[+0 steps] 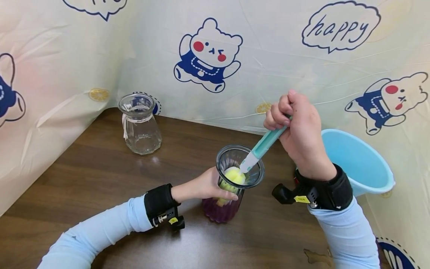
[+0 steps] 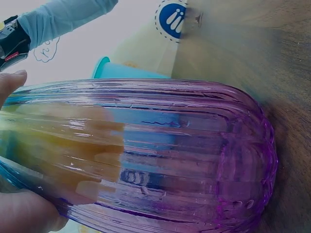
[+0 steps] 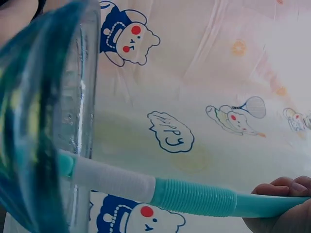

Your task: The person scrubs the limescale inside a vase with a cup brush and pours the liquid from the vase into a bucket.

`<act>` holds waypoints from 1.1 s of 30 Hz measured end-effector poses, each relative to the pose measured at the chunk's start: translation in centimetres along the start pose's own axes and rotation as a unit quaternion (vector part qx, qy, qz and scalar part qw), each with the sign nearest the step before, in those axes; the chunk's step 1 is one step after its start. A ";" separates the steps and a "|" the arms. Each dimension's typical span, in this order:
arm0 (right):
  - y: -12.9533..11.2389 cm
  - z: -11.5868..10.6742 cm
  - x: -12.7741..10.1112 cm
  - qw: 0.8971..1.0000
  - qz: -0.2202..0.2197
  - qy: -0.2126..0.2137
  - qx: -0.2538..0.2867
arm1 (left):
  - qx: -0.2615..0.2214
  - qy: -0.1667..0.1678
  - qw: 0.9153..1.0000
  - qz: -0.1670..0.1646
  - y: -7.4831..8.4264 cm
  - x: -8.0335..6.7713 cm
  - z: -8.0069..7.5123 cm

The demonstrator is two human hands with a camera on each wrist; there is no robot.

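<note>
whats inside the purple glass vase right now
A yellow sponge head on a teal brush sits inside the purple glass vase; the right hand grips the handle and the left hand holds the vase. The bottom is hidden by sponge and fingers.

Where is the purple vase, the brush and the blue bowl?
purple vase (image 1: 222,211), head view, on its ribbed lower body.
brush (image 1: 265,144), head view, on its teal handle.
blue bowl (image 1: 366,164), head view, on its inner wall.
</note>
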State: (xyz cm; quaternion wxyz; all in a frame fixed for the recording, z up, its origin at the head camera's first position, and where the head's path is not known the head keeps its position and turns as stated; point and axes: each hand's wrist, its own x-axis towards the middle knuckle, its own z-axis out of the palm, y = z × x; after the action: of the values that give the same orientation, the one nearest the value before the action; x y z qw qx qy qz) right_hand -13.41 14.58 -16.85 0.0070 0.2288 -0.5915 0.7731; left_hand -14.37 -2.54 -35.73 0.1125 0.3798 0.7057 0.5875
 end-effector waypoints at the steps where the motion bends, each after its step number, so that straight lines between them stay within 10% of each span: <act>1: 0.2 0.1 -0.1 1.000 0.001 0.006 -0.002 | 0.002 0.001 1.000 0.000 0.0 0.0 0.0; 21: 6.7 1.7 -2.2 0.996 0.024 -0.037 -0.075 | 0.021 0.000 1.000 0.013 0.0 0.0 -0.2; 33: 4.0 1.3 -2.0 0.998 0.038 0.041 -0.019 | 0.027 0.009 0.999 0.020 -0.2 0.1 0.0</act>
State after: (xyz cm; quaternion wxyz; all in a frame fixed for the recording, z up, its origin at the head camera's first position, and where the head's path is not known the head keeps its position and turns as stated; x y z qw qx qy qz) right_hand -12.31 12.73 -20.96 0.0060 0.1745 -0.6133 0.7703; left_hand -14.48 -2.50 -35.84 0.0837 0.3913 0.7148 0.5735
